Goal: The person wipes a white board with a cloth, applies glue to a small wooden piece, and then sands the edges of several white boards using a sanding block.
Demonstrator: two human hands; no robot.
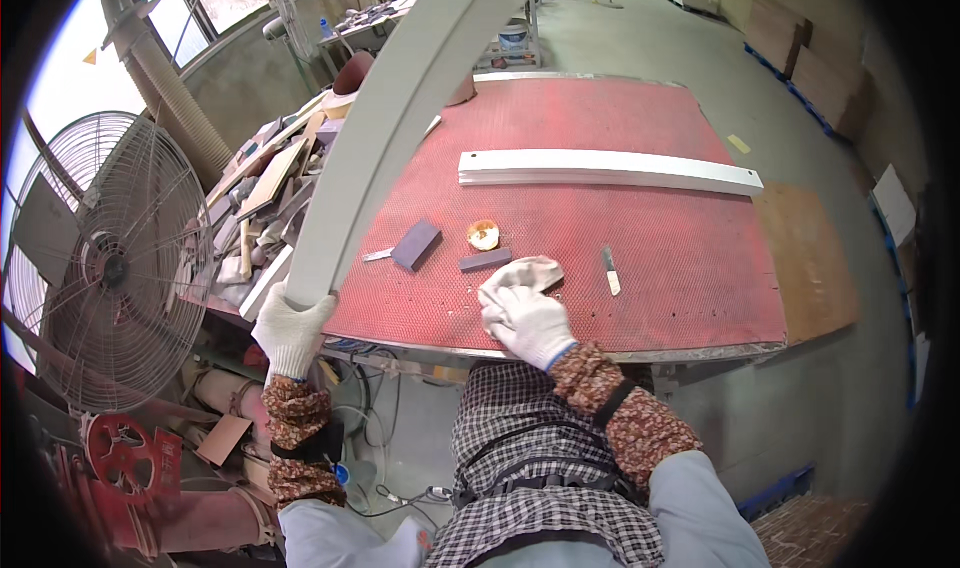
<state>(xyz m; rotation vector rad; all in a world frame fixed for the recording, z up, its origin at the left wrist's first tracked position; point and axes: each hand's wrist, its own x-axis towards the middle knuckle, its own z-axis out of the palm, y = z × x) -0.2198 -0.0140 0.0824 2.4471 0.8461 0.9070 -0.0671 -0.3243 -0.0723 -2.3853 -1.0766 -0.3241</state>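
My left hand (292,330), in a white knit glove, grips the lower end of a long curved pale grey board (375,133) that rises up and away over the table's left side. On the red mat near the front edge, my gloved right hand (530,323) is closed on a crumpled whitish cloth (525,273). Just beyond the cloth lie a thin purple-grey block (485,260) and a small round tub of pale paste (483,235). A larger purple-grey block (416,245) rests to their left beside a small metal blade (378,255). Right of the cloth is a putty knife (611,272).
White slats (610,171) lie across the far half of the red-topped table (690,268). Scrap wood and blocks (265,178) crowd its left side, beside a large caged fan (110,258). Cables (370,418) hang below the edge. Boards (820,78) lean along the right wall.
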